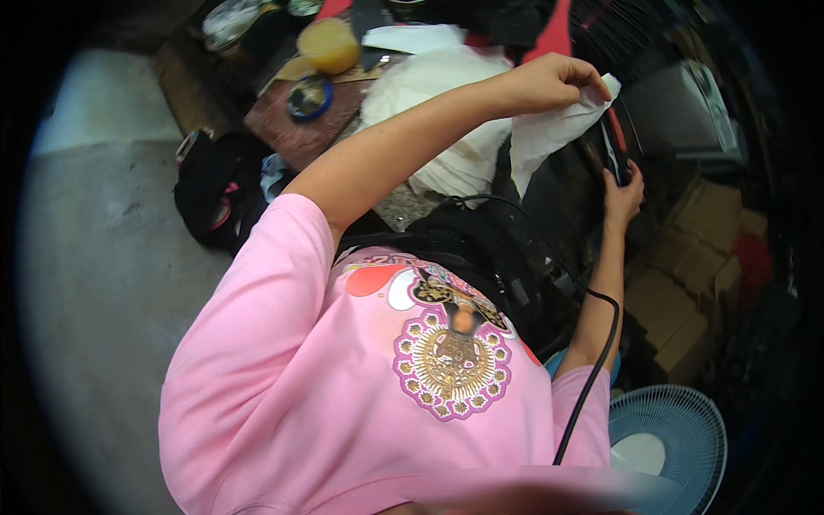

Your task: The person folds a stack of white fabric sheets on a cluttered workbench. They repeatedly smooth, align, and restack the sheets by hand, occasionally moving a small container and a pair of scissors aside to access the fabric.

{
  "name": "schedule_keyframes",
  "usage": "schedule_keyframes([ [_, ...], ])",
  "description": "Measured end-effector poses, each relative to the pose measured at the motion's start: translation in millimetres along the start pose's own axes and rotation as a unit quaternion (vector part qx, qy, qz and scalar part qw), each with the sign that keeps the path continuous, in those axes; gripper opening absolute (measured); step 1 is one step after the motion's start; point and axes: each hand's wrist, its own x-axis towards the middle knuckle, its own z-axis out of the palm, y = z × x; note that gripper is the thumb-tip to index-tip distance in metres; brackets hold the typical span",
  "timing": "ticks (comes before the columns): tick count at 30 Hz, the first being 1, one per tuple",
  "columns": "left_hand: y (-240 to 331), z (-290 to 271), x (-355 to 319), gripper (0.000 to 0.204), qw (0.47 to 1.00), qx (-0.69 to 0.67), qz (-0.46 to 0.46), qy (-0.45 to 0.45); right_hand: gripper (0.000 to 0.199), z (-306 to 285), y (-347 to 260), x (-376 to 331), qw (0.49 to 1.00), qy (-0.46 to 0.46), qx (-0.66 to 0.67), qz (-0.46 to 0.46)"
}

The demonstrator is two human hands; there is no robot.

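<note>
L hand (554,83) at top w/ fingers pinched shut on white cloth (549,133), draping down-left just beside dark fan part (601,154); R hand (622,193) lower, wrapped on that part's lower end, long axis roughly vertical, cloth between both hands.

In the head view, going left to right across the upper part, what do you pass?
Black bag → blue-rimmed round tin → yellow tub → left hand pinching the white cloth → right hand on a dark fan part → cardboard boxes.
</note>
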Motion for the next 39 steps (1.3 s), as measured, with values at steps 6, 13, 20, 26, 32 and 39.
schedule_keyframes([
  [6, 70, -61, -63, 0.039, 0.987, 0.132, 0.054, 0.069, 0.071, 2, -1, 15, 0.997, -0.065, -0.032, -0.033],
  [13, 133, -105, -162, 0.041, 0.957, 0.073, -0.122, -0.252, 0.067, 1, -25, 24, 0.988, -0.03, -0.038, -0.148],
  [20, 22, -144, -186, 0.04, 0.906, 0.391, -0.147, -0.06, 0.058, -9, -76, 37, 0.971, -0.061, 0.037, -0.23],
  [26, -35, -162, -192, 0.034, 0.826, 0.531, -0.184, 0.032, 0.047, -30, -144, 32, 0.943, -0.144, 0.125, -0.274],
  [32, -36, -150, -202, 0.033, 0.793, 0.584, -0.102, 0.139, 0.046, -39, -207, -4, 0.846, -0.362, 0.219, -0.324],
  [39, -13, -146, -238, 0.042, 0.695, 0.631, -0.006, 0.344, 0.066, -34, -254, -32, 0.686, -0.619, 0.24, -0.298],
])
